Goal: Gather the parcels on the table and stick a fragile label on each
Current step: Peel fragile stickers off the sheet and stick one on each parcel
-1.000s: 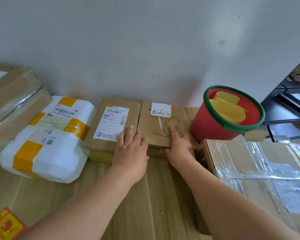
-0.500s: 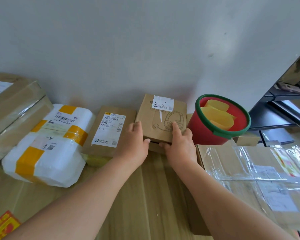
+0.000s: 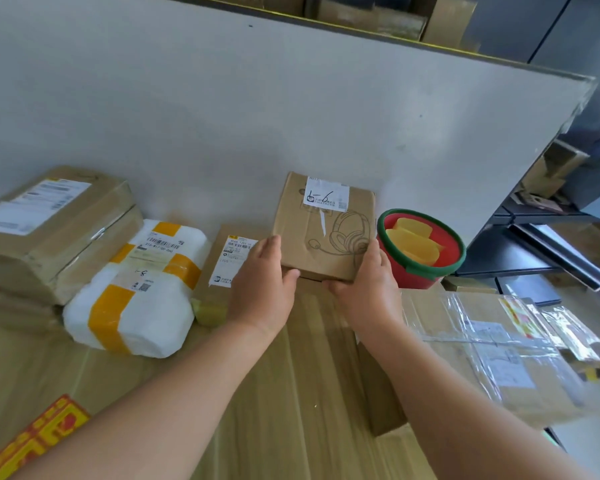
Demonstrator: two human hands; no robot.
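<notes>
Headset parcel (image 3: pixel 326 230): small brown box with a headphone sketch and a white slip marked by hand, now up off the table (image 3: pixel 291 393) and tilted, far edge raised against the white wall (image 3: pixel 257 116); a second ago flat on the boards, tight beside the flat brown parcel (image 3: pixel 229 261). Clamped from both sides: left hand (image 3: pixel 264 289) on the near left edge, fingers over the top face, thumb under; right hand (image 3: pixel 368 285) on the near right corner, same grip. Half a second ago only the near edge lifted, now well clear of its neighbour. Flat brown parcel in the same place on the table, partly behind the left hand. Unmoved as well: white padded parcel (image 3: pixel 136 289) with yellow tape, large carton (image 3: pixel 49 230) at far left, red bucket (image 3: pixel 430 268) with green rim just right of the lifted box, plastic-wrapped carton (image 3: pixel 482 348) at right, red-and-yellow sheet (image 3: pixel 39 434) at the near left corner.
</notes>
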